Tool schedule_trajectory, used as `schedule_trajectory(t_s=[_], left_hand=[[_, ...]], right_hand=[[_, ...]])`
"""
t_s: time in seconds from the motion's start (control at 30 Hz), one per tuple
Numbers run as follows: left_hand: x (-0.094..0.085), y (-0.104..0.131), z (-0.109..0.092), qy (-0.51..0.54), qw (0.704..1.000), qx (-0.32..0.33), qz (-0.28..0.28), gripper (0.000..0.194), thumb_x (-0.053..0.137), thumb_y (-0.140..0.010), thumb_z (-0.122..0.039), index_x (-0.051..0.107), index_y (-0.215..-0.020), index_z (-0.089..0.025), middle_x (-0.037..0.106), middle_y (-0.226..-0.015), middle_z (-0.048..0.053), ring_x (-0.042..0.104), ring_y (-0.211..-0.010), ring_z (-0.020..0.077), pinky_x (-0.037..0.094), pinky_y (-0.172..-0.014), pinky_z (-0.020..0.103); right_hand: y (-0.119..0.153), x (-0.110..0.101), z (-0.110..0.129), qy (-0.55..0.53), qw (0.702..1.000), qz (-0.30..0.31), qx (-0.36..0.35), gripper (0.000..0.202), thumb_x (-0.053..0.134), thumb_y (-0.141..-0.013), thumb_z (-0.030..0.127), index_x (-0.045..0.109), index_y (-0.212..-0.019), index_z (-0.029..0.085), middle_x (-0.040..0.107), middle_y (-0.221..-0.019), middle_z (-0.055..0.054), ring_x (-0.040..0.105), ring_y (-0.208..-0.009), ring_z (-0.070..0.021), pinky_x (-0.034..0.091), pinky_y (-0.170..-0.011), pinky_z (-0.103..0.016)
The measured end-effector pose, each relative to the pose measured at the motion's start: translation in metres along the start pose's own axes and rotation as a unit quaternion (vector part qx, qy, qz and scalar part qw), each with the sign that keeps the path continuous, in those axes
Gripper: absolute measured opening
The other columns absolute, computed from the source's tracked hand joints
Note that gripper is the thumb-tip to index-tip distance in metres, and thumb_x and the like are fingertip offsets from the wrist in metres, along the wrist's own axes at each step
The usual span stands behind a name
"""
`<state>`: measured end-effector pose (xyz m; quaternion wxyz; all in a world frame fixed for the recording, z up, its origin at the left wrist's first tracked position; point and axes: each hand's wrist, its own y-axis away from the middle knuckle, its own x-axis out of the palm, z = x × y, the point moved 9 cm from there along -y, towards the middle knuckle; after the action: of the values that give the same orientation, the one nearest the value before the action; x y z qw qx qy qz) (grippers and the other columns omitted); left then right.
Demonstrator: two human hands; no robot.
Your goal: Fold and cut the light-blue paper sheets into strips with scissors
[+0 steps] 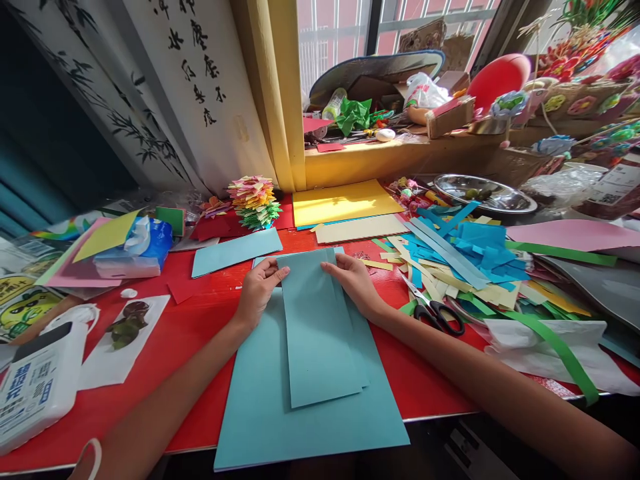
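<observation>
I have the left hand (259, 290) and right hand (356, 283) apart, each pinching an upper side of the layered blue paper (320, 333), probably to steady its uneven layers. It lies over a larger blue sheet (310, 433) on the red bench (415, 388), presumably as flat backing.

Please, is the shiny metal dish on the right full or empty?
Neither: the metal dish holds small dark things, with bare metal showing around them.
</observation>
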<state>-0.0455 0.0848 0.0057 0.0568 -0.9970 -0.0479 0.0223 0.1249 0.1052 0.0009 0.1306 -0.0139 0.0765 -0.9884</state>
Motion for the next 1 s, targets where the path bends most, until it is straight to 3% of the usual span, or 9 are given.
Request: schedule_trajectory(t_s=[0.4, 0.6, 0.83, 1.0], left_hand=[[-0.002, -0.001, 0.005, -0.003, 1.000, -0.006, 0.001, 0.029, 0.067, -0.069, -0.036, 0.063, -0.091, -0.017, 0.066, -0.078, 0.002, 0.059, -0.069, 0.0146, 0.047, -0.066, 0.026], [-0.006, -0.002, 0.005, -0.013, 1.000, 0.006, -0.008, 0.027, 0.066, -0.070, -0.034, 0.063, -0.091, -0.017, 0.064, -0.075, 0.002, 0.058, -0.068, 0.0140, 0.046, -0.065, 0.026], [-0.013, -0.002, -0.001, 0.010, 0.998, 0.022, -0.051, 0.027, 0.066, -0.070, -0.036, 0.060, -0.088, -0.016, 0.065, -0.076, 0.002, 0.059, -0.068, 0.0139, 0.045, -0.063, 0.023], [0.003, -0.001, 0.006, 0.040, 0.998, -0.031, 0.022, 0.035, 0.066, -0.070, -0.038, 0.059, -0.098, -0.018, 0.067, -0.087, 0.004, 0.062, -0.076, 0.0183, 0.048, -0.067, 0.028]], right_hand=[[-0.002, -0.008, -0.003, 0.062, 0.997, -0.035, 0.003, 0.042, 0.053, -0.075, 0.048, 0.028, -0.058, 0.020, 0.023, -0.057, 0.005, 0.024, -0.050, -0.0078, 0.019, -0.042, -0.022], [-0.001, -0.006, -0.003, 0.037, 0.999, -0.024, 0.019, 0.040, 0.057, -0.069, 0.055, 0.042, -0.060, 0.019, 0.040, -0.055, 0.004, 0.038, -0.051, -0.0098, 0.028, -0.044, -0.022], [0.000, 0.011, -0.004, 0.011, 0.998, 0.055, 0.042, 0.035, 0.059, -0.069, 0.051, 0.058, -0.073, 0.016, 0.060, -0.068, -0.001, 0.056, -0.064, -0.0172, 0.042, -0.052, -0.025], [-0.002, 0.007, -0.010, -0.016, 0.998, 0.034, 0.060, 0.030, 0.057, -0.072, 0.047, 0.060, -0.077, 0.018, 0.064, -0.074, -0.002, 0.060, -0.069, -0.0194, 0.046, -0.057, -0.027]])
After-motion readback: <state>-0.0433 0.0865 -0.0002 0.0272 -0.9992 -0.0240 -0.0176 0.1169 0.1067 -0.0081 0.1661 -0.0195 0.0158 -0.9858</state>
